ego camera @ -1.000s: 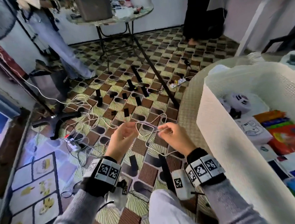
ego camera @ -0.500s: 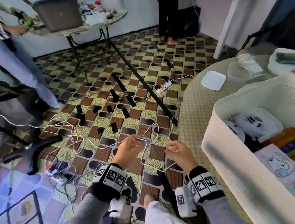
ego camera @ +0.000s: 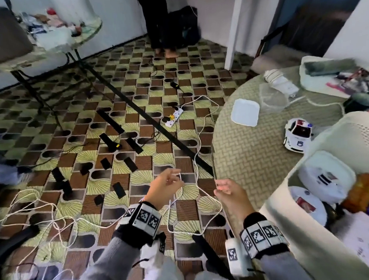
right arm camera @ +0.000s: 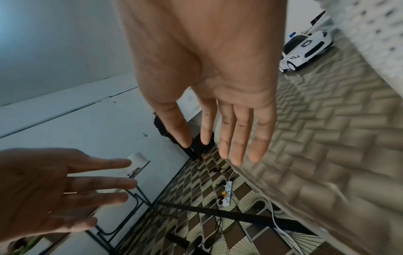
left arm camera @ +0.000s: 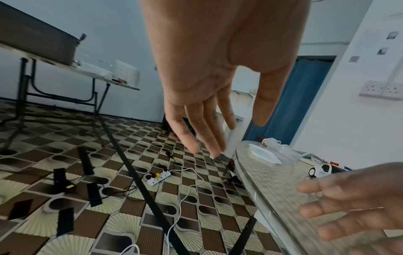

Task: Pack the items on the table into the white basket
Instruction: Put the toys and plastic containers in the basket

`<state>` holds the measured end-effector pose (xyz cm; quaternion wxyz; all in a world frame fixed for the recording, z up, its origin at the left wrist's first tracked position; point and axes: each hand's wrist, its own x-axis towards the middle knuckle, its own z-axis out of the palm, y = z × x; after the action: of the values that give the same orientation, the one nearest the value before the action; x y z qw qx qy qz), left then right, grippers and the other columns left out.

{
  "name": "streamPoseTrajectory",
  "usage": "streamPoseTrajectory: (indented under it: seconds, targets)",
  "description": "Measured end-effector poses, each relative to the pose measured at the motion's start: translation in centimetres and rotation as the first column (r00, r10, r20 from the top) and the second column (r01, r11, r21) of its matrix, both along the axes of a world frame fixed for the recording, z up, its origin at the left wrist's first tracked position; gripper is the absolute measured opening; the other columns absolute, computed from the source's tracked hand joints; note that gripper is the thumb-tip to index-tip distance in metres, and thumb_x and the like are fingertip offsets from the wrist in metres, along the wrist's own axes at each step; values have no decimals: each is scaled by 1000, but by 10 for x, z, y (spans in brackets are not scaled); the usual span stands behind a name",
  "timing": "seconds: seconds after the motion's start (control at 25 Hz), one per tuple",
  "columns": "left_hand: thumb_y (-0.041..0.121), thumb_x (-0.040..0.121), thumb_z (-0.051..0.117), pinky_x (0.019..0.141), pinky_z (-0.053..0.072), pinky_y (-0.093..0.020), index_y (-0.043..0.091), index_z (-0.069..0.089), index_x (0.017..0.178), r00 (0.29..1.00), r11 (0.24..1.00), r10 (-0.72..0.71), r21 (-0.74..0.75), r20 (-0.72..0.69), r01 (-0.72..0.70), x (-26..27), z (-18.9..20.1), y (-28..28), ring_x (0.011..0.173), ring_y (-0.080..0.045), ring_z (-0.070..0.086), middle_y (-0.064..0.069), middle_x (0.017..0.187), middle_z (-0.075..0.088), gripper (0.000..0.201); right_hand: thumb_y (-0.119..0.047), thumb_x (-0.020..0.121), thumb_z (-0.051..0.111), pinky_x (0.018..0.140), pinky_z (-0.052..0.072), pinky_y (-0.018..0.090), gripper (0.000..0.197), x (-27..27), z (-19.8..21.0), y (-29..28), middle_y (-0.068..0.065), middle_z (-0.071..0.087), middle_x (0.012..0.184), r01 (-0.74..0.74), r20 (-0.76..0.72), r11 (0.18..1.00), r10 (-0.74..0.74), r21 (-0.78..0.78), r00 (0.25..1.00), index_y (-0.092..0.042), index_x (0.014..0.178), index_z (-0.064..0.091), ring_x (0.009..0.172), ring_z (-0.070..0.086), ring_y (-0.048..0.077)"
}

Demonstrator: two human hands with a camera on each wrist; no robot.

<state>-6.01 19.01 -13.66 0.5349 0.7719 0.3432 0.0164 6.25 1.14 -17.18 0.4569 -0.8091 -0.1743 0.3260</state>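
The white basket (ego camera: 288,224) stands at the right on the round table (ego camera: 250,158) and holds white toys, coloured packs and papers. A white toy police car (ego camera: 298,135) sits on the table beyond the basket, with a white square lid (ego camera: 245,112) further back. My left hand (ego camera: 172,180) and right hand (ego camera: 223,186) hover over the floor left of the table edge. The wrist views show the fingers (left arm camera: 202,131) of the left hand and the fingers (right arm camera: 235,138) of the right hand straight, holding nothing. A white cable (ego camera: 202,192) loops between the hands.
More clutter lies at the table's far side: a white bottle (ego camera: 280,82), clear plastic and a white tray (ego camera: 324,76). The patterned floor holds a power strip (ego camera: 174,117), black bars, dark slabs and tangled cables. A person stands by the far wall, and a folding table stands at the left.
Both hands pinched the white cable earlier; now their fingers are straight and the cable hangs loose. The view has swung right, bringing more of the table and the toy car into sight.
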Motion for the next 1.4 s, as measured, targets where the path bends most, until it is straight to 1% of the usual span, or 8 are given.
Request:
streamPoseTrajectory:
  seconds: [0.16, 0.28, 0.36, 0.52, 0.6, 0.96, 1.24, 1.4]
  targets:
    - [17, 91, 58, 76, 51, -21, 17, 52, 123, 984, 984, -176, 26, -10, 176, 40, -1, 33, 89, -9, 60, 0, 108, 62, 33, -7, 90, 59, 69, 46, 6, 26, 16, -8, 19, 0, 62, 101, 157, -48, 987, -156, 19, 987, -8, 115, 59, 89, 59, 2]
    - [15, 91, 57, 80, 52, -21, 17, 53, 120, 970, 970, -241, -42, -6, 241, 74, 3, 61, 95, -11, 61, 1, 107, 62, 29, -6, 88, 59, 90, 49, 24, 25, 30, -11, 38, 1, 66, 100, 291, -53, 956, -289, 31, 956, -9, 113, 61, 97, 62, 11]
    - [16, 91, 59, 80, 50, -22, 18, 55, 119, 953, 953, -302, -33, -1, 302, 93, 5, 80, 94, -10, 61, 3, 103, 63, 29, -8, 88, 60, 86, 48, 26, 23, 38, -10, 52, -2, 66, 97, 353, -44, 936, -352, 7, 935, -9, 112, 60, 91, 61, 10]
    - [22, 90, 59, 78, 47, -22, 26, 55, 114, 891, 891, -454, -3, -20, 454, 128, 7, 124, 94, -4, 58, 8, 103, 62, 25, -6, 88, 62, 62, 42, 13, 28, 47, -10, 91, 4, 63, 108, 538, -91, 843, -535, 11, 840, -8, 115, 56, 88, 59, 10]
    - [21, 90, 60, 75, 44, -19, 25, 56, 114, 870, 870, -493, -24, -16, 492, 144, 6, 144, 94, -5, 59, 6, 104, 63, 25, -9, 88, 63, 64, 44, 15, 28, 48, -10, 107, 3, 62, 110, 614, -91, 789, -610, 22, 787, -11, 115, 57, 90, 59, 11]
    - [16, 88, 61, 87, 44, -28, 23, 59, 113, 779, 775, -626, -91, 32, 626, 240, 1, 173, 101, -9, 57, 5, 106, 62, 26, -9, 88, 63, 60, 44, 13, 25, 84, -17, 134, 3, 62, 105, 772, -87, 632, -767, 68, 636, -16, 112, 61, 88, 59, 8]
    - [10, 87, 64, 93, 48, -31, 22, 59, 109, 700, 698, -707, -60, 102, 714, 339, -8, 162, 102, -15, 60, -1, 106, 64, 26, -10, 90, 62, 68, 48, 26, 24, 156, -22, 130, 8, 61, 106, 868, -88, 487, -864, 98, 495, -14, 114, 60, 94, 59, 20]
    - [5, 86, 63, 81, 48, -17, 21, 61, 104, 643, 645, -761, -13, 84, 764, 397, -13, 158, 94, -15, 60, -4, 102, 65, 24, -9, 89, 61, 66, 48, 26, 23, 200, -18, 130, 8, 62, 102, 891, -69, 443, -890, 94, 450, -13, 112, 59, 87, 60, 18]
